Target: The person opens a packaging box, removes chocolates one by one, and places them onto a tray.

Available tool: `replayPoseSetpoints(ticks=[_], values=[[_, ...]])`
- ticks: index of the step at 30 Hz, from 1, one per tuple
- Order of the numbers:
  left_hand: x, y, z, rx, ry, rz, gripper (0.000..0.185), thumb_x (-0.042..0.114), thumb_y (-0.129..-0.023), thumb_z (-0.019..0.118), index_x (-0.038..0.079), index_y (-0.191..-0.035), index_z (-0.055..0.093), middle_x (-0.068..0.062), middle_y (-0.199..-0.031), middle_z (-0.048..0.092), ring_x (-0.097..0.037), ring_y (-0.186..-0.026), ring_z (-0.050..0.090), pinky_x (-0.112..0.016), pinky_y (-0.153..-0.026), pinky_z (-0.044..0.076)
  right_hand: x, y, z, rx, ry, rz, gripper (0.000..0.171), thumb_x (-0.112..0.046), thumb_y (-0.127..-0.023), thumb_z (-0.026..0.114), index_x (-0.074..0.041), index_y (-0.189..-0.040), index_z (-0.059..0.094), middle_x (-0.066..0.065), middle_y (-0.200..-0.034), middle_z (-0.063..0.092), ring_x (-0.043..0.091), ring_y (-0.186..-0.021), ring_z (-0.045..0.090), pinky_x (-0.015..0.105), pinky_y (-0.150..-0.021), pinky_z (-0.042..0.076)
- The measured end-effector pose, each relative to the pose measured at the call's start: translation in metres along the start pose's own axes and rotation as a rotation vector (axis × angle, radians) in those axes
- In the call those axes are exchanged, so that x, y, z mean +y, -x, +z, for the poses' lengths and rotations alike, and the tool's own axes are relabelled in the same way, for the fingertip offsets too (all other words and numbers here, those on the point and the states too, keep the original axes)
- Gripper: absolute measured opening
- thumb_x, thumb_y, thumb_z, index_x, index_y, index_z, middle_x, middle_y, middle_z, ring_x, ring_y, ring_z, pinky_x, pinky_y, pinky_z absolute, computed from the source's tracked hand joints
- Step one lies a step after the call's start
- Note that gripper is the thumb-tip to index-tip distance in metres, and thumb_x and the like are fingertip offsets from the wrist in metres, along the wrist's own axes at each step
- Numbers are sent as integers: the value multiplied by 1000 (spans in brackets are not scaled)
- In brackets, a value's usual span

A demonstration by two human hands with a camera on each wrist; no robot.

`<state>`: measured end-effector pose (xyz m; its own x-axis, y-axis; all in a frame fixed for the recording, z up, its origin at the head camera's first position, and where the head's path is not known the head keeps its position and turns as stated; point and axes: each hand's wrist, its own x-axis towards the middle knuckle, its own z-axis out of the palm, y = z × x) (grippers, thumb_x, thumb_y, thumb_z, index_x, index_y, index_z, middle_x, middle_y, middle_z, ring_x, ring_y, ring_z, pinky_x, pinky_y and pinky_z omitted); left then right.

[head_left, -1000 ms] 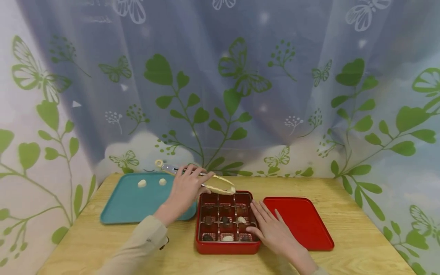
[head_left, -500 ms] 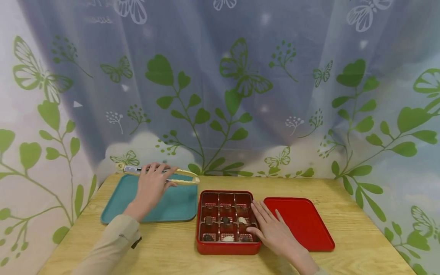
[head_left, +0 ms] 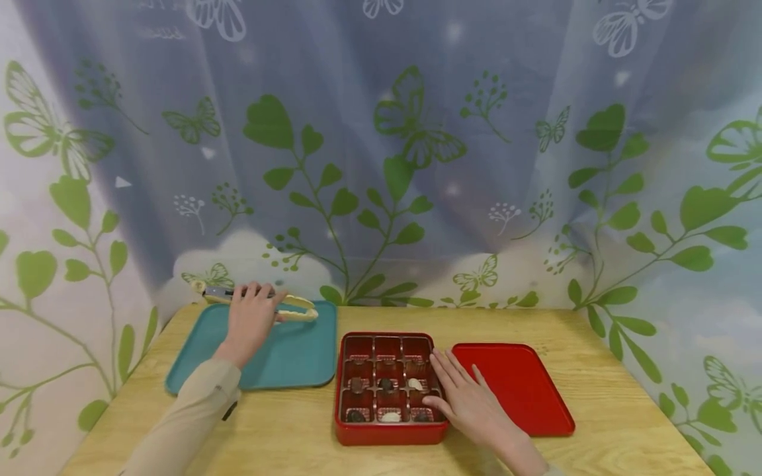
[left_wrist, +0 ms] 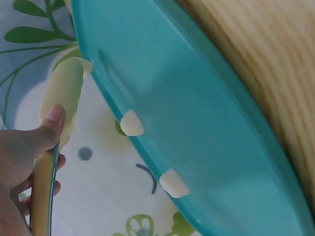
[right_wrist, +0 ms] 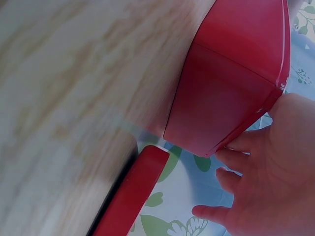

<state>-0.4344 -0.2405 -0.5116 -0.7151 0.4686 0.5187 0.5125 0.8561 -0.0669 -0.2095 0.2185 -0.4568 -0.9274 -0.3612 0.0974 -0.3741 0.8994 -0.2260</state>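
Observation:
My left hand (head_left: 250, 318) grips cream-coloured tongs (head_left: 280, 305) over the far edge of the teal tray (head_left: 297, 360). In the left wrist view my thumb (left_wrist: 47, 132) lies along the tongs (left_wrist: 61, 96), and two pale candy pieces (left_wrist: 131, 123) (left_wrist: 173, 183) lie on the teal tray (left_wrist: 206, 132). My right hand (head_left: 470, 400) rests flat with straight fingers on the right edge of the red compartment box (head_left: 388, 433). The box (right_wrist: 226, 93) holds several dark and pale chocolates (head_left: 415, 383) in its front two rows.
A red lid (head_left: 514, 387) lies flat to the right of the box, also seen edge-on as the lid (right_wrist: 130, 194). Everything sits on a wooden table (head_left: 619, 423). A leaf-and-butterfly printed curtain (head_left: 381, 165) hangs close behind the table.
My left hand carried the tongs from above the box's back row leftward to the teal tray's far edge. The right hand stayed on the box.

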Motion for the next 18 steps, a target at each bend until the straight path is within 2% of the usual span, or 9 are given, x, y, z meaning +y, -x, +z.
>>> replayPoseSetpoints(ticks=[1,2,4,6,7,8,10,14,18], values=[[-6,-1,7,-25,10,25,49,45,-92,68,28,-138,65,-1,-118,62,-23,-107,51,-39,-91,39,0,0,0,1,0,0,77,-53,-102,50,-7,-160,29,10,-167,23,33,-154,20,68,-117,20],[-22,-2,26,-23,13,58,51,51,-93,63,32,-140,63,0,-116,61,-22,-106,49,-36,-90,38,1,0,1,2,1,-1,77,-53,-102,50,-7,-161,29,10,-167,23,33,-154,20,68,-117,20],[-32,-7,43,-71,-25,9,48,50,-94,63,34,-139,63,0,-116,61,-24,-108,50,-40,-92,38,1,0,1,2,1,0,77,-54,-102,49,-7,-160,29,10,-167,23,33,-154,20,68,-117,20],[17,-11,-20,-87,-107,-66,41,37,-95,67,32,-136,66,-3,-113,63,-28,-108,52,-43,-93,39,1,1,0,3,1,-2,78,-54,-102,48,-7,-160,29,10,-167,24,33,-154,20,68,-117,21],[38,-12,-44,-119,-166,-118,41,28,-93,72,27,-134,69,-7,-112,64,-34,-110,52,-48,-94,40,1,1,0,3,1,-2,78,-55,-102,48,-7,-160,29,11,-167,24,33,-154,20,68,-117,21],[42,-14,-48,-127,-172,-145,39,25,-92,72,24,-131,71,-8,-109,64,-34,-108,53,-49,-93,40,1,1,1,3,3,-2,78,-55,-102,48,-7,-160,29,11,-167,25,33,-154,21,68,-117,21],[64,-16,-75,-158,-186,-174,38,17,-88,76,16,-126,73,-12,-108,65,-38,-108,53,-52,-93,41,1,1,1,2,9,-1,78,-56,-102,48,-7,-161,29,11,-167,24,33,-154,20,68,-117,21],[74,-15,-89,-167,-144,-151,38,20,-88,76,8,-124,70,-16,-108,61,-39,-106,51,-50,-91,40,2,1,2,13,17,-1,78,-55,-102,49,-7,-160,29,11,-166,25,33,-154,21,68,-117,21],[79,-6,-98,-74,-160,-179,46,23,-88,78,9,-131,68,-16,-112,62,-39,-108,52,-53,-90,41,2,1,1,20,10,-8,78,-54,-101,50,-7,-160,30,12,-166,26,34,-153,22,68,-116,22]])
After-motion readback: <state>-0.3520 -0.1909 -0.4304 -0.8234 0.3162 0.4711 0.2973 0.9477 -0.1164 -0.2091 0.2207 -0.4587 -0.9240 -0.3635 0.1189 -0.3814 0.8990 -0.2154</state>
